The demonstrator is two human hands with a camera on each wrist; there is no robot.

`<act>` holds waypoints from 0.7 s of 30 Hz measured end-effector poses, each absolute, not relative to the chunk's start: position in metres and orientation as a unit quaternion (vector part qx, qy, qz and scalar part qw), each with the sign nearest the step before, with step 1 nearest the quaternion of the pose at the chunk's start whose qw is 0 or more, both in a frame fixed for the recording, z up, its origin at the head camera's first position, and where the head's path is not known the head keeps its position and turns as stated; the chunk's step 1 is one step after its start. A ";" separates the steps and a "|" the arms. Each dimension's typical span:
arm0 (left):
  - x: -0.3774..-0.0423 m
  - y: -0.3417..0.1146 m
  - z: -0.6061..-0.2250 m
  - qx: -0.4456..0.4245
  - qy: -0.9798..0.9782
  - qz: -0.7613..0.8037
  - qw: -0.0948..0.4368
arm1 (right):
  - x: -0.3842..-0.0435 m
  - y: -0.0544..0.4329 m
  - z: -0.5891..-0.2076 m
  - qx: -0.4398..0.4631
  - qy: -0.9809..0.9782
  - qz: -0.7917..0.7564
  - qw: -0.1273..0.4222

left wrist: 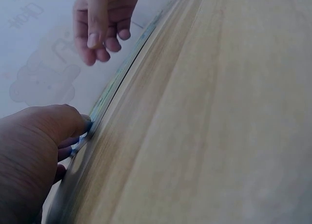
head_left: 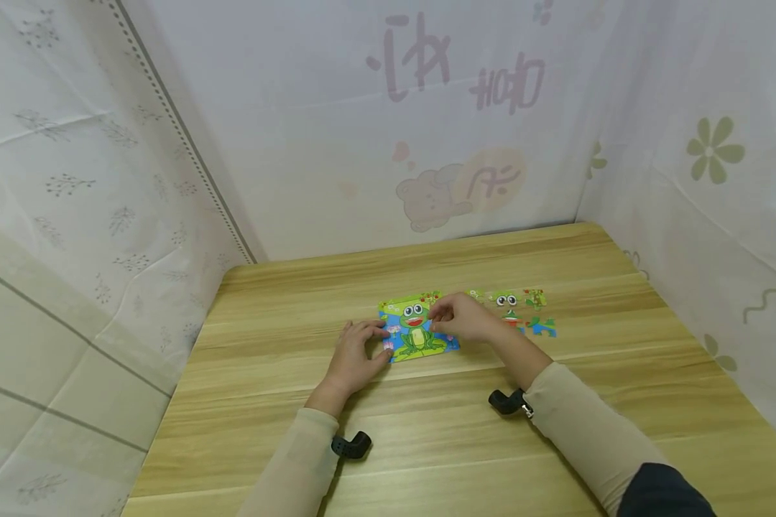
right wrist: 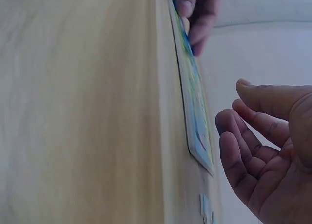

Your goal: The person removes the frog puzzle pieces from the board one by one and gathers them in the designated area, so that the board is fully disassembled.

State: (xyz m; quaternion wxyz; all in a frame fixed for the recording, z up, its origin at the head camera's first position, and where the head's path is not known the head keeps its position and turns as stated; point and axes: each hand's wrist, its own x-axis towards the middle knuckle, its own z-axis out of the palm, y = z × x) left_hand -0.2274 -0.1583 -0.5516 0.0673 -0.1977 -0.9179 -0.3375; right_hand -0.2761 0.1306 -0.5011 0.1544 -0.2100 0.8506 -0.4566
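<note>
A frog picture puzzle (head_left: 417, 337) in green and blue lies flat on the wooden table. My left hand (head_left: 356, 357) rests at its left side, fingers along the edge and thumb near the lower left corner. In the left wrist view the left thumb (left wrist: 73, 121) touches the puzzle's thin edge. Over the puzzle's upper right side hovers my right hand (head_left: 464, 317), its fingers loosely bent. The right wrist view shows that right hand (right wrist: 273, 146) beside the board's edge (right wrist: 192, 136), with nothing between thumb and fingers.
Right of the puzzle lie several loose pieces, among them an eyes piece (head_left: 506, 299), a flowered corner piece (head_left: 535, 298) and a blue piece (head_left: 544, 327). Patterned cloth (head_left: 336, 143) hangs behind the wooden table (head_left: 427, 431) and along both sides.
</note>
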 end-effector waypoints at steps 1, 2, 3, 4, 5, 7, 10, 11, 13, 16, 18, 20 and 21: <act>-0.228 -0.158 -0.552 -0.198 -0.918 -0.338 0.068 | -0.276 0.128 -0.502 -0.217 0.852 -0.451 0.154; -0.228 -0.158 -0.552 -0.198 -0.917 -0.339 0.069 | -0.276 0.125 -0.503 -0.224 0.852 -0.447 0.153; -0.228 -0.158 -0.552 -0.199 -0.917 -0.339 0.071 | -0.277 0.123 -0.504 -0.229 0.854 -0.441 0.151; -0.228 -0.158 -0.552 -0.198 -0.917 -0.340 0.070 | -0.277 0.121 -0.506 -0.232 0.857 -0.436 0.150; -0.228 -0.157 -0.552 -0.199 -0.916 -0.340 0.072 | -0.277 0.119 -0.508 -0.234 0.859 -0.430 0.150; -0.228 -0.157 -0.552 -0.199 -0.916 -0.342 0.073 | -0.277 0.114 -0.511 -0.231 0.863 -0.423 0.153; -0.228 -0.158 -0.553 -0.198 -0.916 -0.342 0.071 | -0.278 0.108 -0.513 -0.225 0.869 -0.412 0.157; -0.228 -0.158 -0.553 -0.200 -0.915 -0.343 0.072 | -0.278 0.106 -0.514 -0.226 0.870 -0.409 0.157; -0.229 -0.158 -0.552 -0.200 -0.915 -0.343 0.071 | -0.277 0.102 -0.513 -0.229 0.869 -0.408 0.161; -0.229 -0.159 -0.552 -0.203 -0.914 -0.345 0.072 | -0.275 0.096 -0.511 -0.230 0.865 -0.411 0.172; -0.229 -0.159 -0.552 -0.203 -0.913 -0.345 0.073 | -0.274 0.092 -0.511 -0.231 0.866 -0.408 0.175; -0.229 -0.159 -0.552 -0.204 -0.913 -0.346 0.075 | -0.272 0.090 -0.511 -0.230 0.872 -0.397 0.171; -0.229 -0.159 -0.552 -0.204 -0.913 -0.346 0.074 | -0.272 0.088 -0.511 -0.232 0.876 -0.388 0.168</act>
